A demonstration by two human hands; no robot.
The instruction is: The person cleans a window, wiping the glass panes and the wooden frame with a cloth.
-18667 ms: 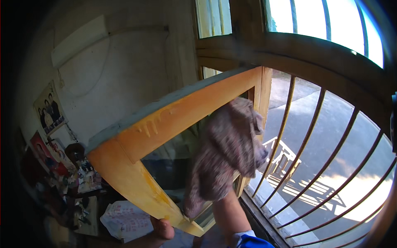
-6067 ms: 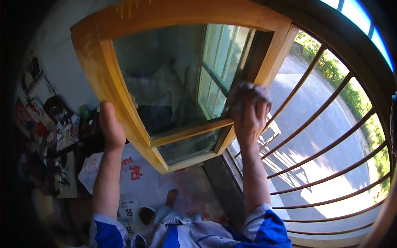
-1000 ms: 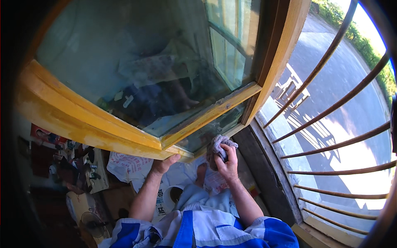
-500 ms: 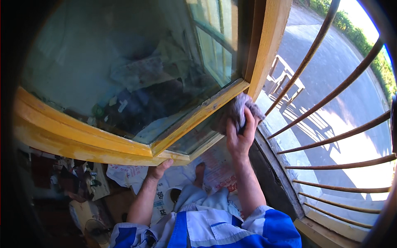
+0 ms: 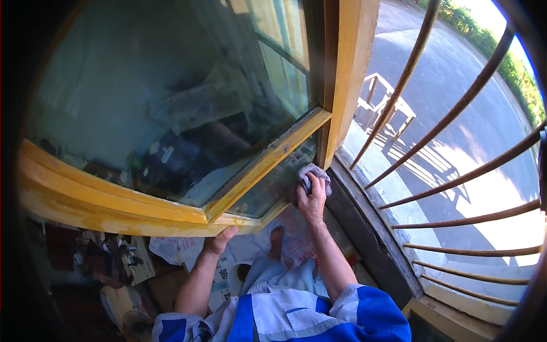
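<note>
A bunched grey-purple cloth (image 5: 314, 175) is gripped in my right hand (image 5: 313, 196). It presses at the lower pane (image 5: 273, 179), by the corner near the upright post. The window sash has a yellow wooden frame (image 5: 114, 200) and a glazing bar (image 5: 268, 162) between its panes. Beneath the bottom rail, my left hand (image 5: 220, 240) holds the frame edge, the thumb on the near side and the other fingers mostly hidden behind the wood. Above the bar, the large pane (image 5: 142, 85) carries hazy reflections.
Rusty curved bars (image 5: 450, 119) guard the opening on the right, above a weathered sill (image 5: 370, 211). Outside, a wooden stool-like frame (image 5: 390, 105) stands on pavement. Printed white sacks (image 5: 176, 249) lie below, near my bare foot (image 5: 276, 239). Dim clutter (image 5: 108, 256) fills the lower left.
My right hand has moved the cloth down and to the left, away from the bar's end toward the lower pane's corner. My left hand keeps its hold on the frame.
</note>
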